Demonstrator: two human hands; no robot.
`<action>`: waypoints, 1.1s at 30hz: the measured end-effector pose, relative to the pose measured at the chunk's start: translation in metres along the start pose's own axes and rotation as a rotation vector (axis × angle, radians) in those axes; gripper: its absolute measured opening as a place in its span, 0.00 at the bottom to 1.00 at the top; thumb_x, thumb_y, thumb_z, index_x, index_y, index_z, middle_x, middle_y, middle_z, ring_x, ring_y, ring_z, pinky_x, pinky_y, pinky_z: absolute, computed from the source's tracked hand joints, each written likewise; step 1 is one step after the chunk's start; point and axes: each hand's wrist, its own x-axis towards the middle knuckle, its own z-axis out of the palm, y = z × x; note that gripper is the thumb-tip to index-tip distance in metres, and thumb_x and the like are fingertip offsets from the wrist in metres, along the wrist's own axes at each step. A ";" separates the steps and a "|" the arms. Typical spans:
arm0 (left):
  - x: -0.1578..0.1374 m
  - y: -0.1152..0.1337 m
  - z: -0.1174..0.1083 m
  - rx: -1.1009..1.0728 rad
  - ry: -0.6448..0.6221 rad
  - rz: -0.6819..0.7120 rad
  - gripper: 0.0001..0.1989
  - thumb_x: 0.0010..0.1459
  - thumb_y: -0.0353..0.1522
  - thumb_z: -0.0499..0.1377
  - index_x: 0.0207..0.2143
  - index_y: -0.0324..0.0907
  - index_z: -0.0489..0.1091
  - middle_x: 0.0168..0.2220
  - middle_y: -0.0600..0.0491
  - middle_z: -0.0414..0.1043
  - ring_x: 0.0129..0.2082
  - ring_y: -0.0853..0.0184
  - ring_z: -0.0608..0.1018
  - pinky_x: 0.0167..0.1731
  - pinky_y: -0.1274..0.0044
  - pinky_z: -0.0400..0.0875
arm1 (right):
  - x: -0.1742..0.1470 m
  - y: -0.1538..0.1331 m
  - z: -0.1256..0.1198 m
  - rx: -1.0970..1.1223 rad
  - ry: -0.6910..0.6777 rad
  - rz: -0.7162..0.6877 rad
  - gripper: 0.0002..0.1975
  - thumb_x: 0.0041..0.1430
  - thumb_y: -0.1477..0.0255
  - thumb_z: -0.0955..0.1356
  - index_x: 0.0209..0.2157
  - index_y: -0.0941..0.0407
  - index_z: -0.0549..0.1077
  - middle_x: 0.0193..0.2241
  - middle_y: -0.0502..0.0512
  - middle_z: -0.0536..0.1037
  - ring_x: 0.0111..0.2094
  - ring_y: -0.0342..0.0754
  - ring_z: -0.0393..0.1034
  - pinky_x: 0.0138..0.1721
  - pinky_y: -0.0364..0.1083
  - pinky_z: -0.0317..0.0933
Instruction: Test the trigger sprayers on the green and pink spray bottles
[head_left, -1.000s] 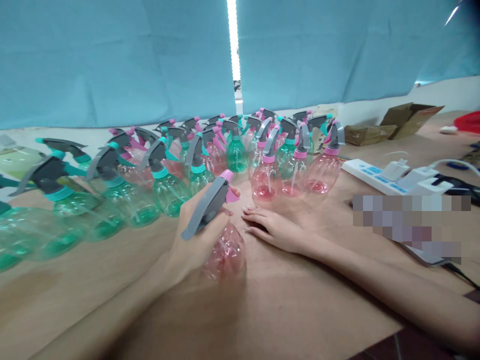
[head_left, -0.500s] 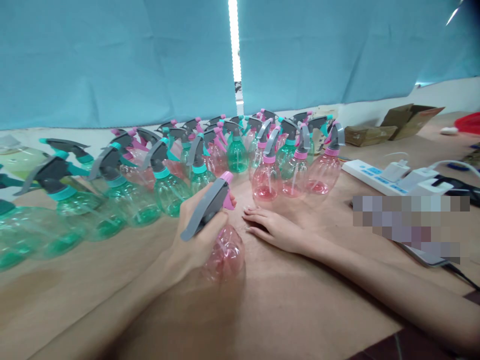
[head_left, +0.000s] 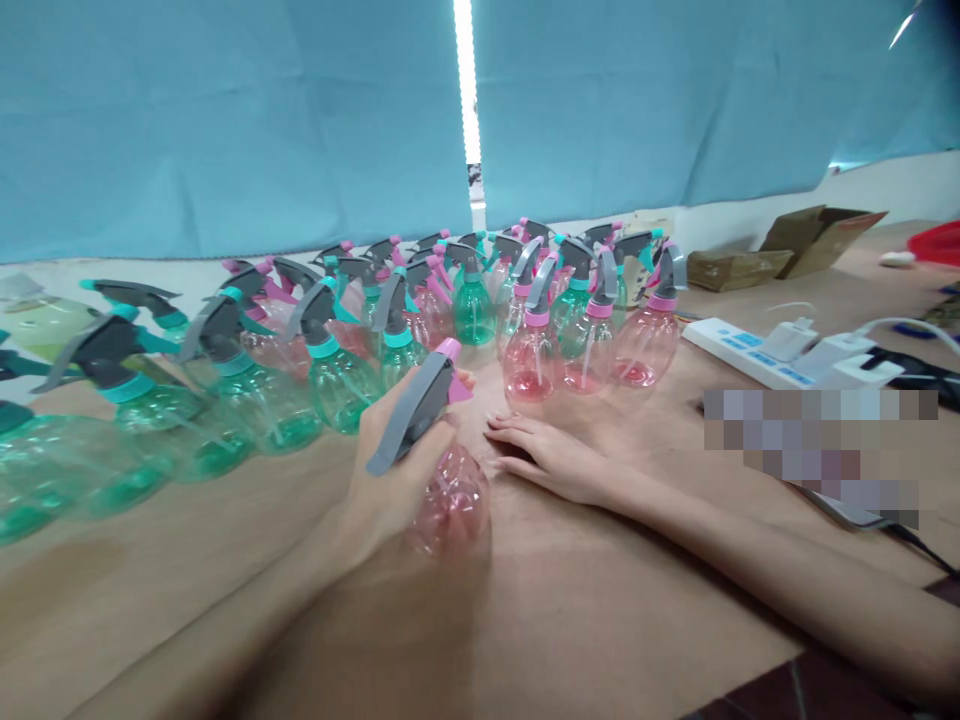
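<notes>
My left hand (head_left: 397,470) is wrapped round the neck of a pink spray bottle (head_left: 454,505), which has a grey trigger head and a pink nozzle pointing away from me. The hand covers its collar. Flat on the brown tabletop (head_left: 600,610), just right of that bottle, lies my right hand (head_left: 551,458), fingers stretched out and holding nothing. Past its fingertips stands a clear pink spray bottle (head_left: 529,365) with another pink spray bottle (head_left: 646,345) farther right. A green spray bottle (head_left: 345,385) is the nearest of several green ones left of my left hand.
Rows of pink and green spray bottles fill the back of the table. On the right are a white power strip (head_left: 750,355) with plugs and cables, a partly blurred-out flat device (head_left: 847,505), and an open cardboard box (head_left: 821,245). Blue cloth (head_left: 300,120) hangs behind.
The trigger head of the held bottle has tipped very slightly, its nozzle a little left. Both hands otherwise stay in place.
</notes>
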 end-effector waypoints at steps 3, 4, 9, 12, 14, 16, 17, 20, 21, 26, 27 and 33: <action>-0.001 -0.002 0.001 -0.017 0.006 0.015 0.13 0.54 0.32 0.54 0.42 0.49 0.71 0.23 0.59 0.62 0.22 0.68 0.65 0.23 0.74 0.62 | -0.001 -0.001 -0.001 -0.005 -0.008 0.005 0.26 0.67 0.56 0.61 0.57 0.60 0.69 0.60 0.67 0.68 0.63 0.57 0.59 0.62 0.58 0.57; -0.001 -0.004 0.002 -0.017 0.003 0.009 0.13 0.54 0.32 0.54 0.42 0.49 0.71 0.23 0.59 0.62 0.22 0.68 0.65 0.24 0.74 0.61 | -0.002 -0.001 -0.001 -0.003 -0.011 -0.001 0.27 0.67 0.55 0.61 0.57 0.59 0.69 0.60 0.67 0.67 0.63 0.57 0.59 0.62 0.59 0.56; -0.003 -0.008 0.003 -0.016 -0.003 -0.025 0.13 0.56 0.32 0.55 0.44 0.46 0.71 0.25 0.58 0.66 0.25 0.67 0.68 0.28 0.74 0.64 | -0.004 -0.008 -0.005 0.052 -0.001 -0.020 0.29 0.66 0.52 0.61 0.57 0.60 0.69 0.60 0.69 0.66 0.62 0.59 0.60 0.61 0.59 0.56; -0.002 -0.008 0.003 -0.031 -0.007 -0.018 0.18 0.56 0.32 0.54 0.49 0.46 0.70 0.31 0.57 0.71 0.29 0.65 0.72 0.33 0.73 0.67 | -0.005 -0.013 -0.006 0.117 0.015 -0.013 0.29 0.65 0.52 0.62 0.58 0.58 0.67 0.61 0.67 0.66 0.62 0.58 0.60 0.61 0.59 0.56; -0.002 -0.007 0.003 -0.026 -0.001 -0.025 0.18 0.55 0.32 0.54 0.48 0.46 0.71 0.32 0.56 0.73 0.31 0.64 0.74 0.34 0.72 0.69 | -0.006 -0.017 -0.006 0.154 0.008 -0.023 0.30 0.64 0.52 0.63 0.59 0.56 0.65 0.61 0.66 0.66 0.62 0.59 0.60 0.60 0.60 0.56; -0.002 -0.006 0.003 -0.020 0.016 -0.048 0.15 0.55 0.32 0.55 0.45 0.45 0.72 0.31 0.56 0.73 0.32 0.63 0.75 0.33 0.72 0.70 | -0.007 -0.021 -0.005 0.183 0.003 -0.038 0.33 0.61 0.51 0.65 0.61 0.55 0.63 0.60 0.65 0.67 0.61 0.59 0.61 0.60 0.60 0.56; -0.002 -0.006 0.003 -0.022 0.024 -0.064 0.13 0.55 0.32 0.55 0.43 0.45 0.73 0.31 0.56 0.74 0.32 0.63 0.75 0.33 0.72 0.70 | -0.008 -0.023 -0.004 0.198 0.006 -0.046 0.35 0.60 0.51 0.67 0.62 0.55 0.62 0.60 0.65 0.67 0.61 0.59 0.61 0.60 0.60 0.56; -0.002 -0.005 0.004 -0.069 0.031 -0.098 0.12 0.56 0.35 0.57 0.43 0.46 0.73 0.32 0.55 0.75 0.34 0.61 0.77 0.34 0.70 0.72 | -0.012 -0.030 0.000 0.264 0.033 -0.074 0.44 0.55 0.50 0.70 0.66 0.55 0.54 0.62 0.67 0.64 0.62 0.60 0.60 0.60 0.60 0.56; -0.002 -0.005 0.005 -0.097 0.028 -0.105 0.13 0.57 0.36 0.58 0.44 0.47 0.72 0.34 0.55 0.76 0.37 0.60 0.77 0.36 0.69 0.73 | -0.012 -0.032 0.002 0.289 0.041 -0.081 0.48 0.53 0.50 0.71 0.67 0.55 0.51 0.63 0.67 0.63 0.62 0.61 0.59 0.60 0.60 0.56; -0.001 -0.003 0.006 -0.219 0.022 -0.117 0.15 0.59 0.40 0.59 0.49 0.50 0.72 0.51 0.54 0.76 0.54 0.57 0.74 0.56 0.64 0.67 | -0.015 -0.043 0.009 0.350 0.081 -0.098 0.56 0.46 0.51 0.75 0.68 0.53 0.45 0.63 0.67 0.62 0.63 0.63 0.57 0.61 0.61 0.54; -0.001 -0.003 0.006 -0.222 0.028 -0.112 0.15 0.59 0.40 0.59 0.49 0.50 0.72 0.52 0.54 0.75 0.56 0.58 0.73 0.59 0.64 0.65 | -0.016 -0.045 0.011 0.358 0.099 -0.091 0.57 0.45 0.51 0.75 0.68 0.53 0.45 0.63 0.67 0.62 0.63 0.63 0.58 0.61 0.62 0.55; -0.001 0.000 0.007 -0.182 0.035 -0.110 0.15 0.60 0.43 0.59 0.47 0.49 0.73 0.51 0.52 0.75 0.56 0.59 0.73 0.58 0.67 0.66 | -0.010 -0.071 0.012 0.429 0.200 0.059 0.54 0.41 0.49 0.76 0.65 0.53 0.53 0.59 0.65 0.67 0.60 0.64 0.62 0.58 0.64 0.60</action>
